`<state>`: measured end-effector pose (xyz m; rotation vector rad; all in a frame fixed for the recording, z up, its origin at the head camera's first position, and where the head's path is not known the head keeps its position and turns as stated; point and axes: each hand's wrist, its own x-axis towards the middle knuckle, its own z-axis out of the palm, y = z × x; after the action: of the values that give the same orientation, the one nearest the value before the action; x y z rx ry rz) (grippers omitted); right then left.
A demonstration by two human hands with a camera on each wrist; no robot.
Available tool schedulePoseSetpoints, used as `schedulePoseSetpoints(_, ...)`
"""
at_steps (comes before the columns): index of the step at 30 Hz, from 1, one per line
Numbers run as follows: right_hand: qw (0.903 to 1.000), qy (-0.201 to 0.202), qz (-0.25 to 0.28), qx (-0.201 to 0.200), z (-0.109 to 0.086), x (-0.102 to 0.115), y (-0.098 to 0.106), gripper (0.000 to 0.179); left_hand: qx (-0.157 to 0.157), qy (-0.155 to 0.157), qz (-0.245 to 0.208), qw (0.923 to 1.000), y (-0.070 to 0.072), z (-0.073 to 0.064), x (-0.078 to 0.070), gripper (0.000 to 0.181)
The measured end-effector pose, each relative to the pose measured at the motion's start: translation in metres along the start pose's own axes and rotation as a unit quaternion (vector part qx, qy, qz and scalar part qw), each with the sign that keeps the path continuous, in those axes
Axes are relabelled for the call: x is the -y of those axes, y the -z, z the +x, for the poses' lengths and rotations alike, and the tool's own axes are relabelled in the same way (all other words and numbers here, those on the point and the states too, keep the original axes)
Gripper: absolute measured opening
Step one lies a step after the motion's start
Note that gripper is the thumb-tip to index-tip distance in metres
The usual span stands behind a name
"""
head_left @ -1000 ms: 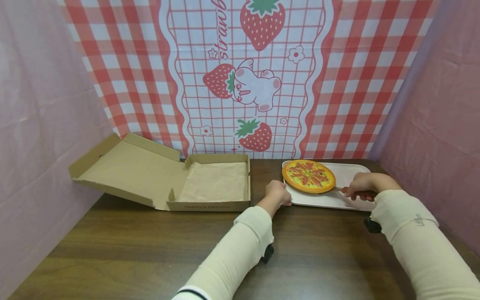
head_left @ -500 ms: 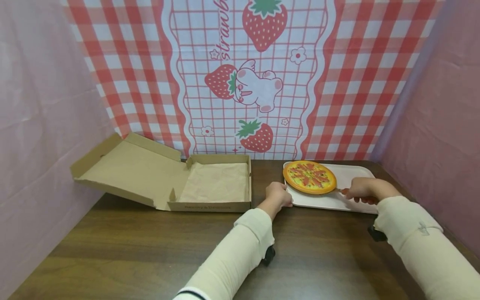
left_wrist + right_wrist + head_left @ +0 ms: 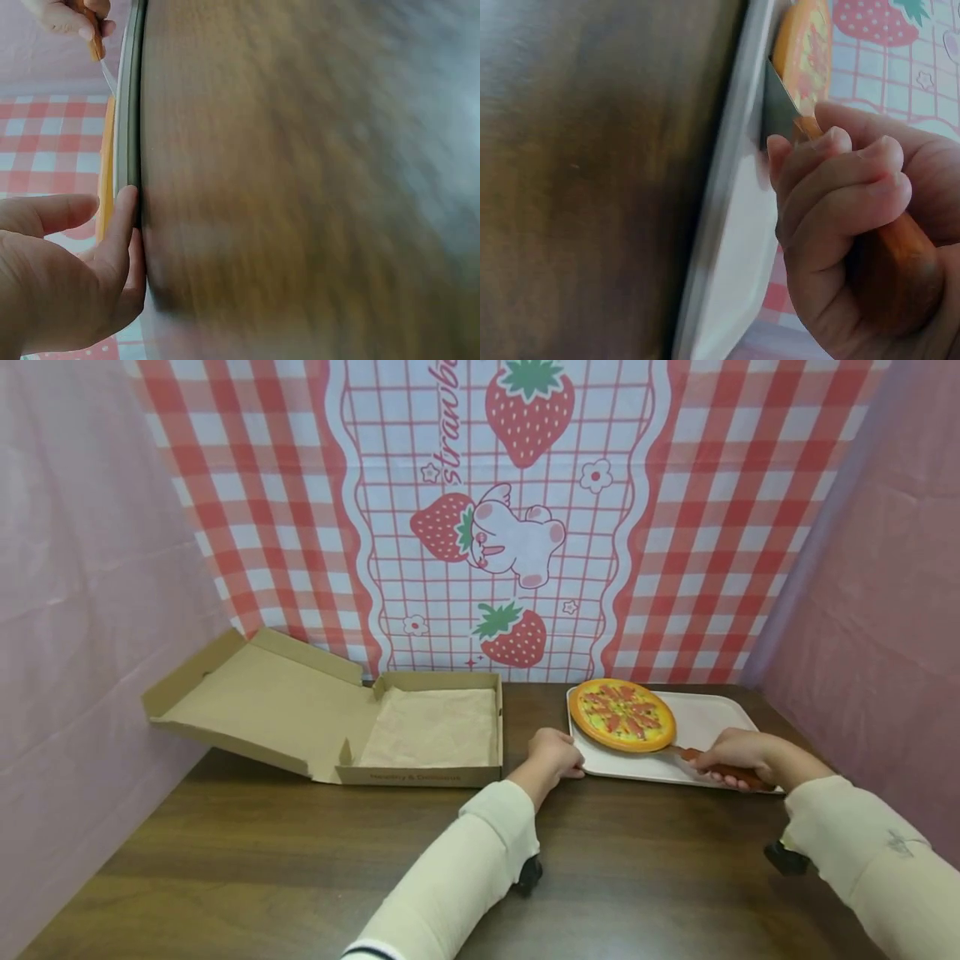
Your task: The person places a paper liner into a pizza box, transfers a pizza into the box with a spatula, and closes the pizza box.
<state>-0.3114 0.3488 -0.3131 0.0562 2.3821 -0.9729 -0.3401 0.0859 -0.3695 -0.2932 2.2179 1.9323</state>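
Note:
In the head view a toy-like pizza (image 3: 622, 716) with an orange crust lies at the left end of a white tray (image 3: 712, 718). My right hand (image 3: 738, 756) grips the wooden handle (image 3: 900, 277) of a pizza server. Its metal blade (image 3: 781, 109) points at the pizza; the blade's front part is hidden, apparently beneath the crust. At the tray's near left corner is my left hand (image 3: 553, 755). The left wrist view shows its fingers (image 3: 120, 232) touching the tray rim, while the thumb stands apart.
An open cardboard pizza box (image 3: 420, 774) lined with brown paper (image 3: 431, 722) stands left of the tray, its lid (image 3: 277, 693) folded out leftward. Behind the wooden table (image 3: 300, 860) hangs a checked strawberry cloth (image 3: 690, 527). Pink curtains (image 3: 877, 610) flank both sides.
My right hand has shifted right and nearer the body along with the server, and more of the handle now shows. My left hand stays at the tray corner. The box is unchanged.

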Motion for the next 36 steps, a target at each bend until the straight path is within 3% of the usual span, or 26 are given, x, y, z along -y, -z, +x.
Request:
schedulePoseSetpoints(6, 0.9940, 0.039, -0.087, -0.052, -0.011, -0.001, -0.008, 0.029, 0.018, -0.001, 0.001, 0.9998, 0.006, -0.012, -0.001, 0.017)
schedulePoseSetpoints(12, 0.9889, 0.053, -0.119, -0.072, -0.018, -0.001, -0.013, 0.034, 0.056, -0.022, -0.012, 0.9981, 0.012, -0.027, -0.004, 0.027)
schedulePoseSetpoints(16, 0.9930, 0.050, -0.083, -0.067, -0.018, -0.006, -0.015, 0.035, 0.080, -0.029, -0.029, 0.9960, 0.016, -0.036, -0.008, 0.031)
schedulePoseSetpoints(20, 0.9975, 0.048, -0.014, -0.050, -0.019, -0.010, -0.019, 0.031, 0.107, -0.034, -0.050, 0.9925, 0.024, -0.043, -0.012, 0.029)
schedulePoseSetpoints(25, 0.9966, 0.042, 0.062, -0.034, -0.023, -0.011, -0.025, 0.024, 0.141, -0.049, -0.058, 0.9870, 0.037, -0.051, -0.016, 0.026)
schedulePoseSetpoints(36, 0.9964, 0.042, 0.065, -0.035, -0.030, -0.006, -0.030, 0.028, 0.157, -0.083, -0.050, 0.9829, 0.070, -0.067, -0.013, 0.024)
